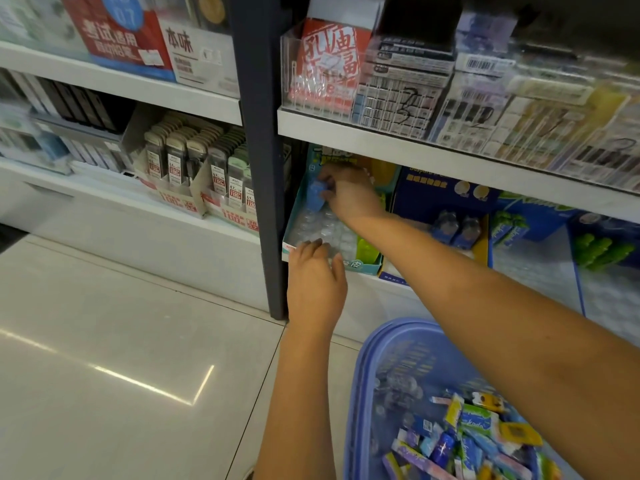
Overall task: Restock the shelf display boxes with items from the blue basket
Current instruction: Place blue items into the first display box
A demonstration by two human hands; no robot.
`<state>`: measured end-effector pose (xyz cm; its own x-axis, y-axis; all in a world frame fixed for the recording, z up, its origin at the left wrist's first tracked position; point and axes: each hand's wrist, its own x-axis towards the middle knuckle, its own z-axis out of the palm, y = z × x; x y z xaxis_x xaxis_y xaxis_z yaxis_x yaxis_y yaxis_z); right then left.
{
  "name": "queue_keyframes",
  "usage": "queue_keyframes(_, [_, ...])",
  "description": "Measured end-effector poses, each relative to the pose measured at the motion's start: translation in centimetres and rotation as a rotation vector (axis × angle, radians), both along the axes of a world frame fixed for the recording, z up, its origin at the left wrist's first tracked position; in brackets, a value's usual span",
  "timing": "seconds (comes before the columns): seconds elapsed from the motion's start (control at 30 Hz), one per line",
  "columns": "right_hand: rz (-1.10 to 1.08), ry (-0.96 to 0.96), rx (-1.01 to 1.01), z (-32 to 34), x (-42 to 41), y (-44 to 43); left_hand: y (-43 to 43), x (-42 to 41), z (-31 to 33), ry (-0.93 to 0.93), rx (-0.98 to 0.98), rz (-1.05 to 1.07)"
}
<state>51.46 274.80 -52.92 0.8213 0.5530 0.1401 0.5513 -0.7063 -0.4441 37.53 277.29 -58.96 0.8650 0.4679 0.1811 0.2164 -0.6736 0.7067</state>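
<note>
Pale glossy floor (pixel 104 323) across the lower left of the frame, streaked with reflected light. Above and to the right, white shelf (pixel 381 136) boards packed with stationery, split by a dark upright post (pixel 263 168) near the centre. At the lower right, on the floor, the blue basket (pixel 360 375), partly cut off by the frame edge and holding a loose heap of small wrapped items (pixel 478 427) in blue, yellow, green and purple. On the lowest shelf right of the post, just right of centre, a teal display box (pixel 294 216), open-topped and tilted toward the viewer, its floor lined with clear-wrapped pieces (pixel 325 230); just beside it on the right, a dark blue box (pixel 433 195) with a few small bottles at its front. Reaching in from the lower right, the right hand (pixel 349 195), over the back half of the teal box, fingers curled and pinching a small blue packet (pixel 318 197) above the clear pieces. Coming up from the bottom centre, the left hand (pixel 317 275), palm down, fingers loosely bent with the tips resting on the box's front rim, nothing gripped.
</note>
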Motion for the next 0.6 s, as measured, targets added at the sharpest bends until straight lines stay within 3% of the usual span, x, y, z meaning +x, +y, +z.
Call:
queue_keyframes(0.17, [0.013,-0.08,-0.078,-0.4,0.4,0.4,0.4,0.2,-0.3,0.001,0.005,-0.001])
queue_keyframes(0.3, [0.046,-0.261,-0.208,-0.4,0.0,-0.3,0.5,0.1,-0.4,0.02,-0.002,-0.013])
queue_keyframes(0.6, [0.071,-0.201,-0.269,1.0,-0.1,0.7,0.7,0.1,-0.4,0.023,0.0,-0.019])
